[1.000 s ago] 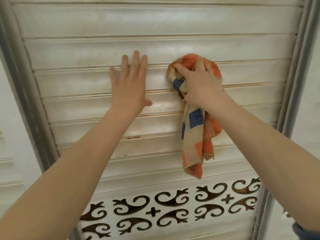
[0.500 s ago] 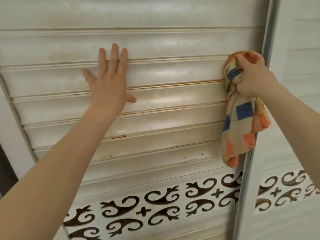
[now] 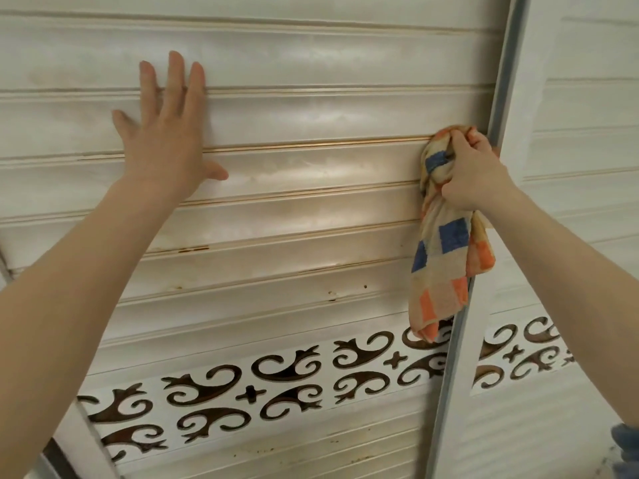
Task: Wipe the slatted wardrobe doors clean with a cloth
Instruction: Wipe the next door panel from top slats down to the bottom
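the right hand (image 3: 473, 174) is gripping a bunched orange, blue and cream checked cloth (image 3: 444, 267) at the cream slatted wardrobe door's (image 3: 311, 209) right edge. the left hand (image 3: 166, 140) is bracing, fingers flat and spread. pressing along each groove should be lifting the brown specks.

Blue fabric (image 3: 626, 442), lower right corner, partly out of frame.

Checked cloth (image 3: 446, 257) bunched against pale, perhaps smeared, slatted door (image 3: 311, 209).

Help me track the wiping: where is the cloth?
In the head view the cloth is at the right, gripped by the right hand against the slats beside the metal edge strip, its tail hanging down.
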